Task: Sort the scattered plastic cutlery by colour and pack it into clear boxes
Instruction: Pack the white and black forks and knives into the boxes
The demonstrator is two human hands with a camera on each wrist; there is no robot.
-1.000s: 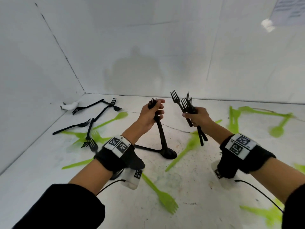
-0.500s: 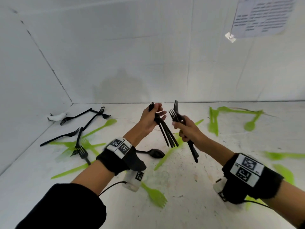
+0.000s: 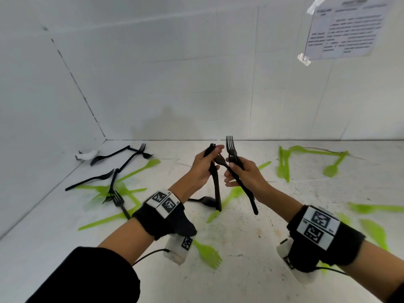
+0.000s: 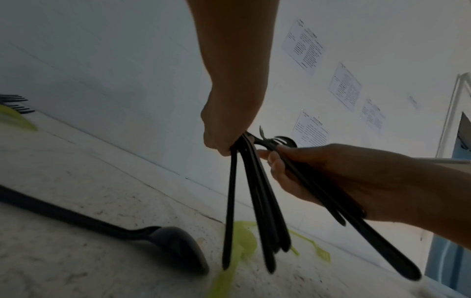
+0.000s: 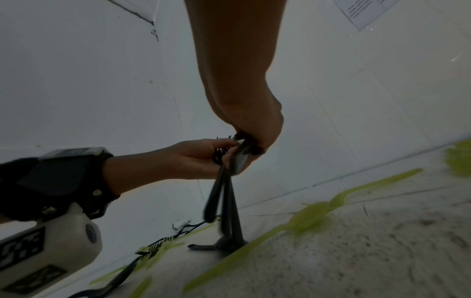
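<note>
Mid-frame: left hand (image 3: 202,169) grips bundle of black forks (image 3: 215,184), right hand (image 3: 244,178) grips a 2nd black bunch (image 3: 235,156). Loose black forks (image 3: 113,158) upper left, green cutlery (image 3: 284,165) still scattered on table (image 3: 251,270). No boxes seen; early.

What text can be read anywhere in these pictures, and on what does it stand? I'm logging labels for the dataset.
No text can be read.
Taped paper sheet on the wall: printed lines, too blurred to read.
Other wall sheets, seen from the left wrist: print too small and blurred.
Left wristband markers and right wristband markers: black-and-white square code patterns, no letters or numbers.
</note>
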